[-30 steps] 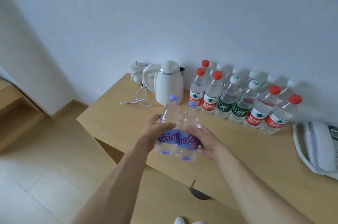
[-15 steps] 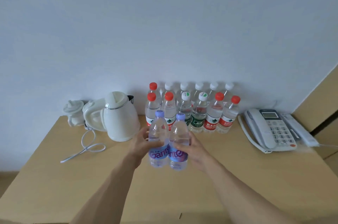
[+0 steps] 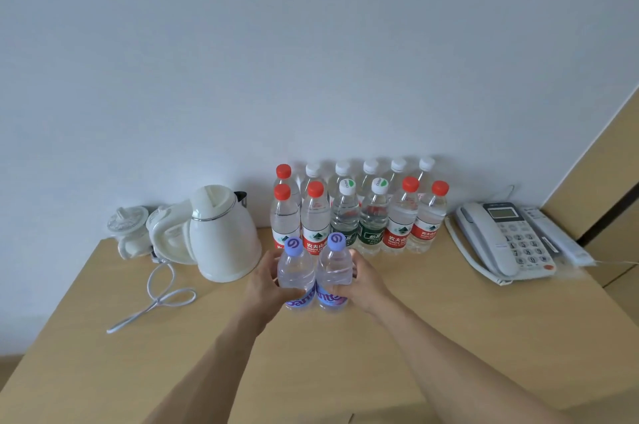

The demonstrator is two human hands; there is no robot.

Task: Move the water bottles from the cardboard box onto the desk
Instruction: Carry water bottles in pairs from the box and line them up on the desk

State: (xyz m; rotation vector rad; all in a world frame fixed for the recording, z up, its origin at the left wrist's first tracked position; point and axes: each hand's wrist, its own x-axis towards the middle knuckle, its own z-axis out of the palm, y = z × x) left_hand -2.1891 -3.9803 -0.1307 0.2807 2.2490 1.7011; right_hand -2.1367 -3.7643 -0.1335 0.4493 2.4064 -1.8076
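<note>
Bottles, two purple-capped: the left hand [image 3: 268,285] grips one bottle [image 3: 295,273], the right hand [image 3: 364,285] the other [image 3: 333,271]. They've travelled in from the surface's [image 3: 449,337] front edge toward the standing rows [image 3: 359,212] at the back; set-down looks imminent.

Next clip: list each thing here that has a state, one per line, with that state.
Left purple-capped bottle: capped, upright, gripped by left hand.
Right purple-capped bottle: capped, upright, gripped by right hand.
Bottles by the wall: capped, upright, two rows.
Kettle: lid closed, cord loose on desk.
Telephone: handset on cradle.
</note>
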